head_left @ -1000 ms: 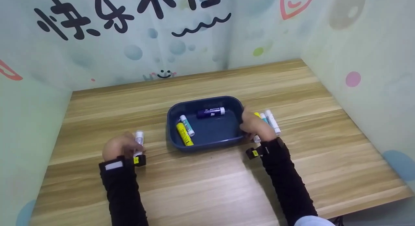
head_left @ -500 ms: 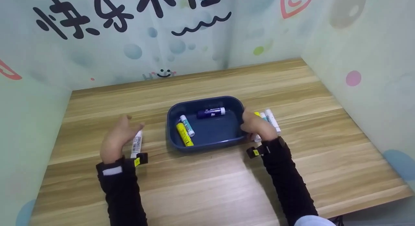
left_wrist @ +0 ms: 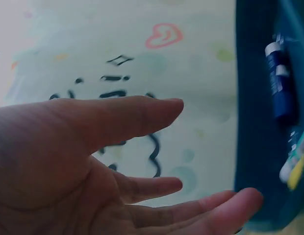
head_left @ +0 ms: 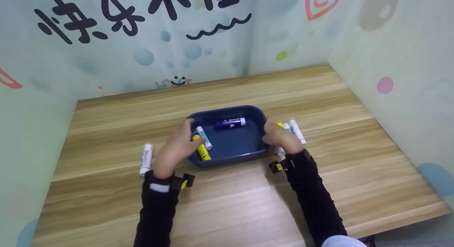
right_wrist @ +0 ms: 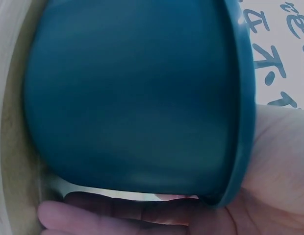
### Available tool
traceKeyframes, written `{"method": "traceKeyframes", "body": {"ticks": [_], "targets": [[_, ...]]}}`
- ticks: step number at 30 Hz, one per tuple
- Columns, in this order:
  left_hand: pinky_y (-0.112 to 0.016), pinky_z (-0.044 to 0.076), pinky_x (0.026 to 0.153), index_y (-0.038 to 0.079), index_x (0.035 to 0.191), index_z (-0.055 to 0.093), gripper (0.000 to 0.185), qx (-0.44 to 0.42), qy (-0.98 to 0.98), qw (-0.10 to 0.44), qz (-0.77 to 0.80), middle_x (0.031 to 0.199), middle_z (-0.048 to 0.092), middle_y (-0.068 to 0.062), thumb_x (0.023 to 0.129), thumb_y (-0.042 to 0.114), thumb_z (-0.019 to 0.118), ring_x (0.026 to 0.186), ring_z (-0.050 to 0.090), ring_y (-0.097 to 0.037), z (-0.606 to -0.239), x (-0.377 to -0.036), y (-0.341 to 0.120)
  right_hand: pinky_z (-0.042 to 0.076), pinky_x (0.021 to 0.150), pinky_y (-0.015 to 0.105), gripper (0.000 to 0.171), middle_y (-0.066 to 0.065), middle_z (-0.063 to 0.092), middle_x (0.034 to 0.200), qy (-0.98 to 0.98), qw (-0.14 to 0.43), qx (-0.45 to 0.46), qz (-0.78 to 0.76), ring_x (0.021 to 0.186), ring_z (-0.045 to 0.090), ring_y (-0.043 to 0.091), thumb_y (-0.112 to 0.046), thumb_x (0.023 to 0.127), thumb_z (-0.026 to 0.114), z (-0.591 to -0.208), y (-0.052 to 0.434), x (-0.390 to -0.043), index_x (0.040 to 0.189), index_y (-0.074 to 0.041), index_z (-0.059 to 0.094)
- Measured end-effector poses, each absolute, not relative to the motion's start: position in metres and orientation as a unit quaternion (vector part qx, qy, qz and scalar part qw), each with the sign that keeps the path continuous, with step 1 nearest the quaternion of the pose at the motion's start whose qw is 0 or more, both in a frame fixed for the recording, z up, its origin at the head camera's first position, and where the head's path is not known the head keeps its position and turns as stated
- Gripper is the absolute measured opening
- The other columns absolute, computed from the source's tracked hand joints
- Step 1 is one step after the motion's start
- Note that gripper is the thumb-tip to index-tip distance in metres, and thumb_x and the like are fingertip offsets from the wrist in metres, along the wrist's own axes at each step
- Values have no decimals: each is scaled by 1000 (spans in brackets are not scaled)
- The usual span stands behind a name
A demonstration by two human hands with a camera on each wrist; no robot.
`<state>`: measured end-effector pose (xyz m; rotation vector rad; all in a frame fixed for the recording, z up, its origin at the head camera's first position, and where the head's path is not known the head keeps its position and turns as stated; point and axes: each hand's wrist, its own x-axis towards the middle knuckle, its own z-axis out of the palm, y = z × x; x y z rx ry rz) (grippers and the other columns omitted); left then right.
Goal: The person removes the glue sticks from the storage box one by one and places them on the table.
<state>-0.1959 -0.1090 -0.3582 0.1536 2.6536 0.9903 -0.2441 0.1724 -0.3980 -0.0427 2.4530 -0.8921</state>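
While the head camera looked down on the wooden table [head_left: 248, 204], the left hand [head_left: 177, 149] reached with straight, relaxed fingers over the near left corner of the dark blue tray [head_left: 227, 158], holding nothing. Its fingertips were just beside the teal-and-white stick [head_left: 204, 137] and the yellow stick [head_left: 202, 152], which lay side by side in the left part of the tray; whether they touched either could not be told. A dark blue stick [head_left: 230, 123] lay crosswise at the far side of the tray. The right hand [head_left: 280, 139] gripped the tray's right wall, thumb at the rim. Just right of that hand, a few sticks [head_left: 296, 132] lay on the table beside the tray. A white stick [head_left: 145, 158] lay on the table to the left, apart from the left hand.

In the left wrist view, the left hand [left_wrist: 93, 166] was spread, its thumb and fingers extended and grasping nothing, with the tray [left_wrist: 255, 147] at the right edge and the dark blue stick [left_wrist: 279, 83] inside it.

In the right wrist view, the tray's outer wall [right_wrist: 132, 98] filled the frame, and the right hand [right_wrist: 269, 186] clasped it, fingers [right_wrist: 108, 218] under the base and the palm against the rim.
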Motion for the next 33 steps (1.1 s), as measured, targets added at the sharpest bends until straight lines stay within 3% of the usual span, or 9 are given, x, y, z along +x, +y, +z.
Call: {"method": "traceKeyframes", "body": {"ticks": [5, 7, 13, 20, 27, 33], "targets": [[-49, 42, 97, 1, 143, 26, 69, 36, 947, 169, 271, 132, 43, -30, 89, 30, 59, 116, 48, -38, -378, -200, -89, 55, 49, 40, 68, 12, 55, 58, 906, 260, -25, -332, 48, 61, 28, 6, 78, 38, -399, 173, -244, 137, 9, 4], [-50, 43, 96, 0, 141, 30, 69, 23, 957, 154, 245, 131, 43, -32, 87, 28, 62, 115, 49, -40, -386, -201, -81, 55, 49, 40, 67, 13, 55, 58, 905, 260, -22, -335, 48, 61, 27, 6, 78, 38, -400, 173, -244, 136, 9, 5], [-50, 52, 78, -3, 125, 48, 56, 1, 980, 66, 190, 113, 51, -33, 78, 17, 72, 97, 59, -43, -411, -201, -64, 54, 49, 40, 68, 14, 55, 63, 903, 258, -26, -342, 46, 59, 24, 6, 78, 39, -400, 173, -244, 137, 9, 5], [-50, 54, 70, -2, 123, 46, 48, -3, 981, 17, 194, 113, 48, -33, 78, 1, 63, 87, 62, -42, -422, -206, -59, 54, 47, 38, 80, 18, 57, 72, 903, 261, -37, -339, 46, 59, 22, 6, 80, 39, -400, 175, -243, 141, 10, -13], [-49, 53, 75, -5, 125, 41, 52, -6, 973, 43, 226, 117, 47, -28, 79, 5, 63, 92, 60, -41, -414, -207, -62, 55, 50, 40, 78, 29, 57, 92, 904, 259, -34, -339, 52, 63, 30, 6, 80, 39, -400, 177, -244, 141, 10, -9], [-43, 51, 81, 2, 129, 35, 58, -12, 949, 89, 302, 122, 42, -22, 80, 12, 65, 99, 55, -36, -392, -211, -78, 54, 48, 37, 72, 36, 54, 105, 908, 257, -32, -329, 49, 61, 25, 5, 80, 39, -399, 174, -244, 140, 10, -1]]}}
